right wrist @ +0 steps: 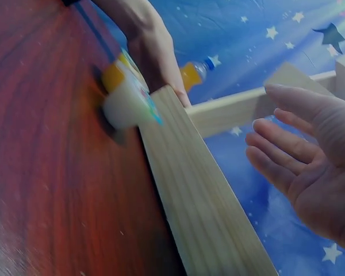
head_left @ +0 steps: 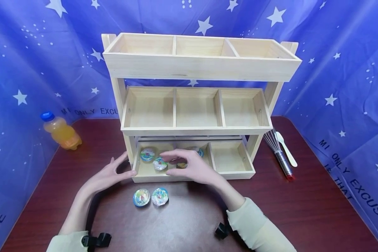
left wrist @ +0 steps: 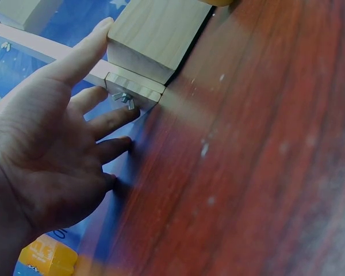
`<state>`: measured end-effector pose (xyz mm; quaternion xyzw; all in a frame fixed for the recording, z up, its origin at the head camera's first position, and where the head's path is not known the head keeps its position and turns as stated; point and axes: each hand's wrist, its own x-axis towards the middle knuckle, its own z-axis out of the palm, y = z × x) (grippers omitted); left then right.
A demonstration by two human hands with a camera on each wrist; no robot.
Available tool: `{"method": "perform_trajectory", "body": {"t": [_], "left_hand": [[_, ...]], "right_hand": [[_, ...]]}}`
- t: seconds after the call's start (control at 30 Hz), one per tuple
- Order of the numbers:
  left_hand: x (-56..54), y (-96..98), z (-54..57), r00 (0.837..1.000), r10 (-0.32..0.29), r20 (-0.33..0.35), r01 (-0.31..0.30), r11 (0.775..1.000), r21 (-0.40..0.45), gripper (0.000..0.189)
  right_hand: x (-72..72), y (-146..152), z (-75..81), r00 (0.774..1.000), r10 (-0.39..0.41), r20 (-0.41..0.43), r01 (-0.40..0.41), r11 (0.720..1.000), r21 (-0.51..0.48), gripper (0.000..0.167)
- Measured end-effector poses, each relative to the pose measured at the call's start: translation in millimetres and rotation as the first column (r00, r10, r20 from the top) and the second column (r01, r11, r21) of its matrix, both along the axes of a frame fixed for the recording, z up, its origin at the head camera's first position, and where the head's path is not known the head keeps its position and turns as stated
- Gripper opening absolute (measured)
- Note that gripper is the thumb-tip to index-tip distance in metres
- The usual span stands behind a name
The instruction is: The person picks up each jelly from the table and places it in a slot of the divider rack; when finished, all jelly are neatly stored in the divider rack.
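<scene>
My right hand point(head_left: 193, 166) hovers over the bottom tray of a wooden three-tier shelf, thumb and fingers apart. A small lidded cup point(head_left: 159, 164) lies right at its fingertips in the left compartment; another cup point(head_left: 147, 154) sits behind it. Partly hidden by this hand, a blue-rimmed cup point(head_left: 200, 152) shows in the middle compartment. In the right wrist view the palm point(right wrist: 328, 184) holds nothing. My left hand point(head_left: 113, 174) is at the shelf's lower left corner, thumb against the tray's end; in the left wrist view its fingers point(left wrist: 112, 123) spread beside a wing nut point(left wrist: 125, 100).
Two more lidded cups, one yellowish point(head_left: 141, 197) and one pale point(head_left: 160, 196), stand on the table before the shelf. An orange drink bottle point(head_left: 63, 132) stands at left. A whisk point(head_left: 281, 157) and a white spoon point(head_left: 286, 148) lie at right.
</scene>
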<state>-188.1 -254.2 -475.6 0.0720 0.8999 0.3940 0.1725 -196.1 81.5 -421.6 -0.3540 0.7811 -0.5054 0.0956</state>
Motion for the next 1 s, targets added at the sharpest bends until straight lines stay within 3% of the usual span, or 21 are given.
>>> {"method": "perform_trajectory", "body": {"t": [0.23,0.5,0.63,0.8,1.0], "left_hand": [[0.7,0.0,-0.1,1.000,-0.006,-0.015,0.006,1.000,0.001,0.098],[2.4,-0.7,0.8,1.000,-0.012,-0.026,0.012,1.000,0.012,0.097],[1.9,-0.5,2.6,0.999,-0.015,-0.036,0.016,1.000,0.021,0.097],[2.1,-1.9,0.1,0.999,-0.010,-0.031,0.010,1.000,0.005,0.096],[0.9,-0.3,-0.8,1.000,-0.008,-0.027,0.008,1.000,0.006,0.097]], "right_hand": [[13.1,-12,-2.3,0.995,0.088,0.043,-0.089,0.996,0.006,0.055],[19.1,-21,-8.3,0.967,0.231,0.108,-0.238,0.970,0.051,0.064],[21.3,-21,-8.5,0.960,0.248,0.129,-0.264,0.957,0.121,0.067],[23.0,-22,-11.1,0.963,0.265,0.046,-0.268,0.928,0.258,0.068],[22.5,-22,-14.6,0.947,0.315,-0.072,-0.264,0.884,0.386,0.071]]}}
